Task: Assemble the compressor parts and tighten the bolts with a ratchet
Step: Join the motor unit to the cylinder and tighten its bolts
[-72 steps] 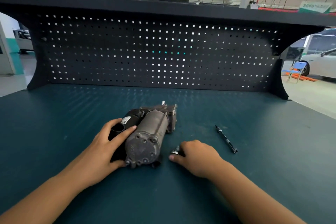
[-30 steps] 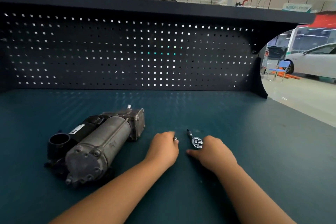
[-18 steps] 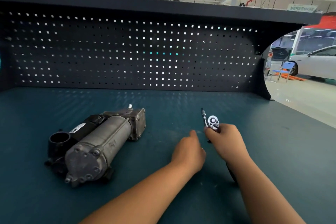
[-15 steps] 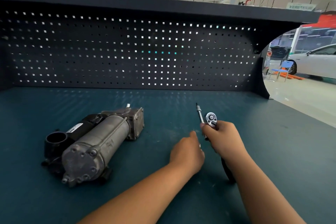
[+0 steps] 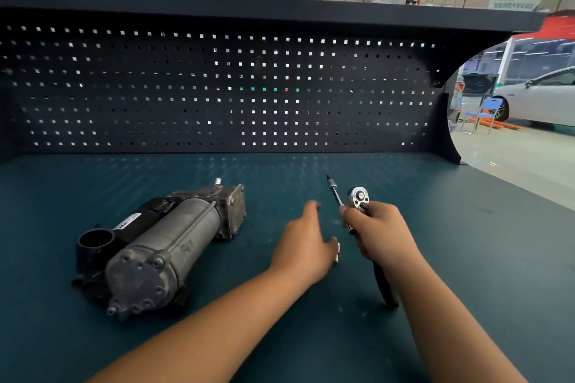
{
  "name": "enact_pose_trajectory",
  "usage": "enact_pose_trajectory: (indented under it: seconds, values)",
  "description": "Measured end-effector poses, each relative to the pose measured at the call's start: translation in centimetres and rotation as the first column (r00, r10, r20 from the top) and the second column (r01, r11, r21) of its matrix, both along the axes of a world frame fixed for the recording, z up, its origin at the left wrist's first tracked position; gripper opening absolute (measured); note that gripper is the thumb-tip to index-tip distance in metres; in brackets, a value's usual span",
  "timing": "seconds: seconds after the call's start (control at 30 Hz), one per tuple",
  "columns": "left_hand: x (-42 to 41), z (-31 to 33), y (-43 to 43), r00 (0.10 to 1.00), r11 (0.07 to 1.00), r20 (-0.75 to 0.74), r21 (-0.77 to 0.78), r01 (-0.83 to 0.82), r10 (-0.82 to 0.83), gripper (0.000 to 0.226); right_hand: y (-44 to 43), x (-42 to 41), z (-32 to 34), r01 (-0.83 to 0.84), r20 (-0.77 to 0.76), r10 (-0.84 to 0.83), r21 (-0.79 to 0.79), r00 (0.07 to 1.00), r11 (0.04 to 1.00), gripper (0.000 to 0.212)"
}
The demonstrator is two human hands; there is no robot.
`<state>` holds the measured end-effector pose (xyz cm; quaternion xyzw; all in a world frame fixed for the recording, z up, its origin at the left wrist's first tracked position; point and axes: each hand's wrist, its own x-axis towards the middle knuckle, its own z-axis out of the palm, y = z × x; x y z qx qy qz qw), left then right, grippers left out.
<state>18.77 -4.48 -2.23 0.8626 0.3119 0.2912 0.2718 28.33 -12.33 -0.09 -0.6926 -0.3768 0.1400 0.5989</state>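
The grey compressor (image 5: 168, 246) lies on its side at the left of the teal bench, with its bolted end cap facing me. My right hand (image 5: 378, 233) grips the ratchet (image 5: 359, 197), holding its chrome head up and its black handle slanting down to the bench. A thin extension bar (image 5: 333, 190) lies just beyond that hand, its near end hidden behind my thumb. My left hand (image 5: 306, 246) hovers between the compressor and the ratchet with its forefinger stretched toward the bar. A small silver part (image 5: 337, 253) shows at its thumb.
A dark pegboard back wall (image 5: 217, 87) with a shelf on top closes off the far side of the bench (image 5: 466, 242). The bench's right edge runs diagonally past my right arm. Beyond it is a workshop floor with a white car (image 5: 541, 96) and a blue chair.
My left hand left the compressor and came over to the right. My right hand picked the ratchet up from the bench and raised its head next to the extension bar.
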Motion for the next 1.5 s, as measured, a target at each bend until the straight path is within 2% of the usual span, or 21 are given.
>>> enact_pose_trajectory:
  seconds: [0.1,0.17,0.23,0.3,0.37,0.43,0.5,0.6,0.73,1.23,1.5]
  values:
    - [-2.5,1.0,1.5,0.996,0.939,0.087,0.342,-0.029,-0.001,0.064,-0.5,-0.4,0.5,-0.186,-0.155,0.185,0.011,0.97,0.983,0.026]
    - [-4.1,1.7,2.2,0.999,0.861,0.033,0.508,0.011,-0.033,0.052,-0.9,-0.9,0.8,-0.357,-0.257,0.351,0.027,0.9,0.934,0.026]
    - [-5.5,2.6,2.4,0.996,0.812,-0.03,0.578,0.082,-0.079,0.034,-1.2,-1.3,1.0,-0.5,-0.321,0.483,0.036,0.814,0.866,0.025]
    - [-6.7,2.9,2.3,0.99,0.787,-0.023,0.605,0.122,-0.136,0.022,-1.4,-1.8,1.2,-0.59,-0.369,0.562,0.042,0.741,0.806,0.025]
    - [-7.7,2.6,1.9,0.988,0.771,0.012,0.626,0.114,-0.156,0.018,-1.4,-2.0,1.2,-0.631,-0.448,0.604,0.105,0.66,0.768,0.036]
    - [-8.2,2.0,1.6,0.989,0.822,0.079,0.567,0.061,-0.128,0.015,-1.2,-1.8,1.1,-0.616,-0.556,0.62,0.227,0.554,0.754,0.047]
    - [-8.3,1.5,1.6,0.982,0.882,0.166,0.47,0.001,-0.09,0.011,-1.0,-1.6,1.1,-0.589,-0.616,0.642,0.332,0.456,0.737,0.049]
    - [-8.2,1.1,1.7,0.981,0.908,0.191,0.417,-0.042,-0.042,0.011,-1.1,-1.8,0.9,-0.619,-0.628,0.697,0.406,0.346,0.672,0.048]
    - [-8.3,0.9,1.7,0.981,0.912,0.195,0.405,-0.065,-0.017,0.01,-1.2,-2.4,1.1,-0.663,-0.616,0.74,0.438,0.27,0.607,0.046]
    - [-8.8,1.0,1.7,0.976,0.904,0.216,0.415,-0.107,0.017,0.012,-1.3,-2.6,0.8,-0.633,-0.602,0.677,0.337,0.424,0.697,0.047]
    - [-9.1,0.7,2.3,0.971,0.901,0.237,0.416,-0.123,0.023,0.01,-1.0,-2.3,0.5,-0.651,-0.63,0.635,0.258,0.447,0.714,0.05]
